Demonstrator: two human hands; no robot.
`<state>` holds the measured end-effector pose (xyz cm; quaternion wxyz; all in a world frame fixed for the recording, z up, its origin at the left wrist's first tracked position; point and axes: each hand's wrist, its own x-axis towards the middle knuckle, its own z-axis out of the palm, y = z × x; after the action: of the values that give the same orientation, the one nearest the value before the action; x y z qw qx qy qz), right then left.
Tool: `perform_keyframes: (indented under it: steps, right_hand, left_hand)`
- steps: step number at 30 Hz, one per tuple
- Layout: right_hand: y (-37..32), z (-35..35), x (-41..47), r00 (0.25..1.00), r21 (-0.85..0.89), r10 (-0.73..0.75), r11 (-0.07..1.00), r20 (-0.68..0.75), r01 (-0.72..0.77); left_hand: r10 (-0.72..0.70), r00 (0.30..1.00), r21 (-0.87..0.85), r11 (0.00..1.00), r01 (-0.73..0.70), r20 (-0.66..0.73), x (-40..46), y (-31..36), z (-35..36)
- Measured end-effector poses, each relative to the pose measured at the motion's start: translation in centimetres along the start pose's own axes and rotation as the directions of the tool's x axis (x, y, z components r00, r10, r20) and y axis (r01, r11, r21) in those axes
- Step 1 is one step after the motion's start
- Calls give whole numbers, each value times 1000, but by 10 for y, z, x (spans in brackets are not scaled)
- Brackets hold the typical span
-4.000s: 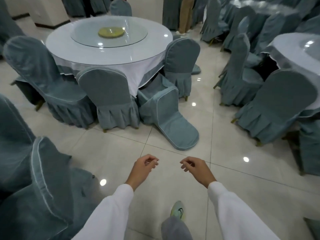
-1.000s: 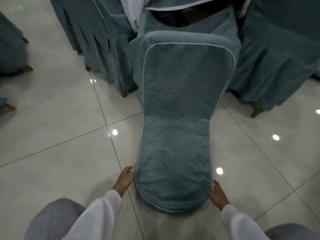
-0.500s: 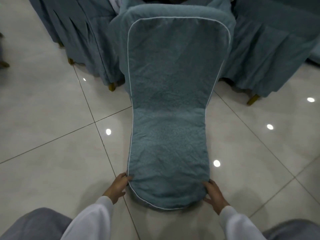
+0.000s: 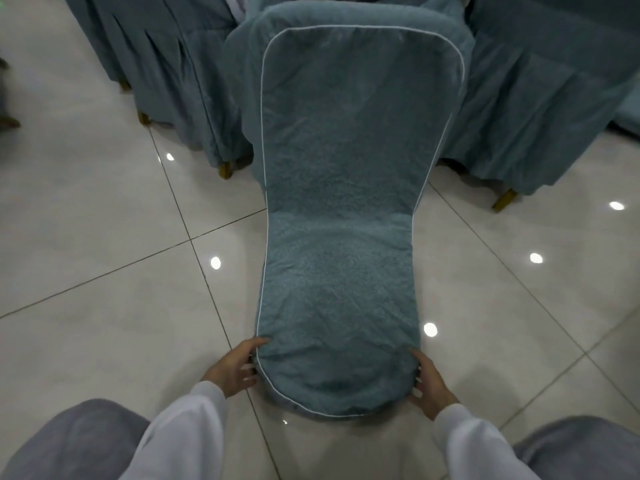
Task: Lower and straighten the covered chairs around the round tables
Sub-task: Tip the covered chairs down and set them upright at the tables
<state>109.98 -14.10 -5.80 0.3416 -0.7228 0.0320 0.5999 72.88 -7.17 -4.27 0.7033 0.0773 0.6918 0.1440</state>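
- Tipped chair (image 4: 341,216) leans back-down on the tiled floor (image 4: 104,237), between two upright neighbours.
- Left hand (image 4: 235,367) and right hand (image 4: 427,386) clamp its top corners, likely for balanced lifting.

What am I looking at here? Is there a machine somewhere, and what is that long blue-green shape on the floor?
There is no machine. A person wears a camera on the head, looking forward and down, so you see their own arms in white sleeves and their knees at the bottom.

The long shape is the chair in a blue-green fabric cover with white piping. It is tipped back toward the person, so you see the back of its backrest, with the rounded top end nearest the camera.

The left hand grips that top end on one side and the right hand grips the other.

Behind it stand more covered chairs, with wooden feet showing under the skirts, on a glossy tiled floor reflecting ceiling lights.
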Motion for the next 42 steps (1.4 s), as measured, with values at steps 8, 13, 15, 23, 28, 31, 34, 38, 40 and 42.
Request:
perform_keyframes:
  steps: [8,13,15,23,28,31,34,38,40,42]
  right_hand:
    - [4,2,2,997,-30,13,999,70,-11]
    - [6,3,4,996,-27,-73,997,56,74]
    - [7,-3,4,995,-75,-88,993,45,91]
    - [-22,-15,-82,976,-236,-217,947,29,218]
    - [-39,-9,-184,965,-273,-260,931,-30,242]
    - [-61,-10,-257,969,-271,-243,937,-50,221]
    - [-82,-13,-319,974,-247,-211,951,-89,183]
    - [-104,-11,-382,981,-222,-168,965,-102,142]
    - [-110,-5,-408,981,-201,-157,971,-113,132]
    - [-114,1,-431,982,-164,-153,977,-112,133]
  left_hand:
    - [100,992,-1,995,-100,-79,7,-3,7]
    - [161,981,57,986,-155,-113,12,-8,4]
    - [181,977,95,981,-171,-114,8,-9,5]
    - [312,945,147,944,-297,-94,-68,2,-8]
    - [291,951,-16,956,-295,-107,-159,8,-18]
    - [297,946,-20,953,-302,-131,-228,17,-20]
    - [319,931,19,947,-321,-178,-297,30,-18]
    - [344,913,41,938,-343,-219,-372,56,-21]
    - [365,902,61,931,-361,-231,-399,69,-28]
    - [364,900,87,931,-354,-239,-422,81,-36]
